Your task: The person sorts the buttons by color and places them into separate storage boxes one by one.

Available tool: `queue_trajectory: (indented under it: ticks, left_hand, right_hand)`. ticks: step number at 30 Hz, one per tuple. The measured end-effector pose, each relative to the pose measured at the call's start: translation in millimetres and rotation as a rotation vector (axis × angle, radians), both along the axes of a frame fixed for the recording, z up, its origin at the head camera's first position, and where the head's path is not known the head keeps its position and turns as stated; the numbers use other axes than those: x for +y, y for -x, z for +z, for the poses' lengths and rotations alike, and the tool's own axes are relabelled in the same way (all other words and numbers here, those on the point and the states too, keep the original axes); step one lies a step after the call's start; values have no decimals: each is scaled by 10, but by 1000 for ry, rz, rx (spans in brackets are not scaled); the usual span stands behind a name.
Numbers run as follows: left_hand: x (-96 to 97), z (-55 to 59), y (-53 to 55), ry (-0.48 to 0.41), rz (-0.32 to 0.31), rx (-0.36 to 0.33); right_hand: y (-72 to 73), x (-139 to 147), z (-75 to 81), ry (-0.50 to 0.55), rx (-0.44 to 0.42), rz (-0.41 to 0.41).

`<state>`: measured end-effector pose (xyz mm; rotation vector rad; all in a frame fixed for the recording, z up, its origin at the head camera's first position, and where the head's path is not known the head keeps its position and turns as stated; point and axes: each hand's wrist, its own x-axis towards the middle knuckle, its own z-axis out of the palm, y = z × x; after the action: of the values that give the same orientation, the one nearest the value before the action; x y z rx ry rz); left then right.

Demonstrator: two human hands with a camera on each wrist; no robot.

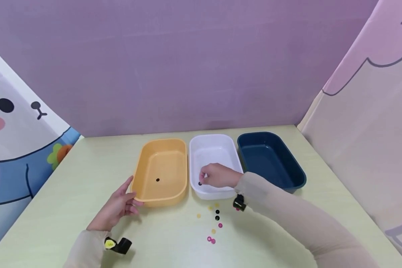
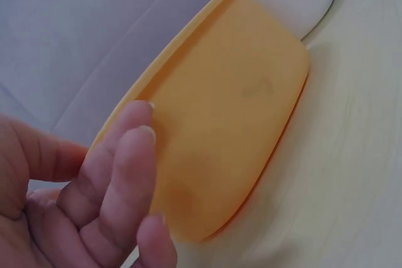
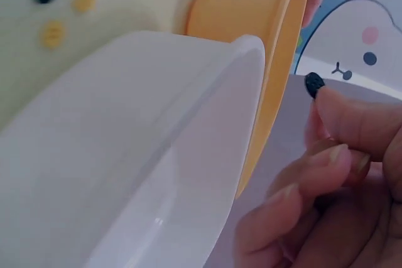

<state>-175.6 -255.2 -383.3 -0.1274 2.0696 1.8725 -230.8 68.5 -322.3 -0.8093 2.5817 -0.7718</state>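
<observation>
Between the thumb and a fingertip of my right hand [image 1: 219, 175], a small black button [image 3: 314, 85] is pinched. The hand hangs over the near half of the white bin [image 1: 212, 143]; its other fingers are loosely curled. At the yellow bin [image 1: 165, 156], my left hand [image 1: 118, 204] holds the near left corner, with the thumb and fingers about the rim and outer wall [image 2: 232, 105]. One black button [image 1: 158, 179] lies on the yellow bin's floor. Several loose buttons lie on the table in front of the bins, among them black ones [image 1: 217, 218], yellow ones [image 1: 198, 216] and pink ones [image 1: 220, 225].
A dark blue bin [image 1: 271, 156] stands to the right of the white one, partly covered by the right sleeve [image 1: 284, 208]. Behind the three bins rises a purple backdrop [image 1: 187, 74]. Printed cloth panels [image 1: 372, 130] flank the pale table [image 1: 70, 193].
</observation>
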Motion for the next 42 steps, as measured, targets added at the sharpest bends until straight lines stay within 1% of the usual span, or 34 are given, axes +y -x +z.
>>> queue_trajectory:
  ticks: [3, 5, 9, 13, 16, 22, 30, 35, 38, 42]
  left_hand:
    - [-44, -3, 15, -71, -31, 10]
    - [-54, -9, 20, -97, -38, 8]
    - [-36, -33, 26, -86, -30, 2]
    - [-12, -36, 37, -94, -26, 1]
    - [7, -31, 34, -101, -24, 4]
    - [33, -19, 18, -86, 2, 1]
    - [58, -10, 2, -66, 26, -9]
    - [54, 10, -39, -51, 50, -4]
    - [55, 12, -55, -55, 44, 6]
    - [69, 8, -49, -70, 17, 6]
  right_hand:
    - [107, -202, -34, 7, 11, 1]
    - [163, -323, -54, 10, 2, -4]
    - [256, -517, -98, 31, -25, 12]
    - [320, -709, -51, 26, -17, 56]
    - [358, -831, -1, 16, -4, 67]
    - [466, -959, 8, 8, -26, -4]
    - [587, -1069, -17, -6, -150, -63]
    - [660, -1187, -24, -18, -187, -57]
    - [700, -1256, -27, -24, -204, -62]
    - [771, -1331, -71, -39, -214, -86]
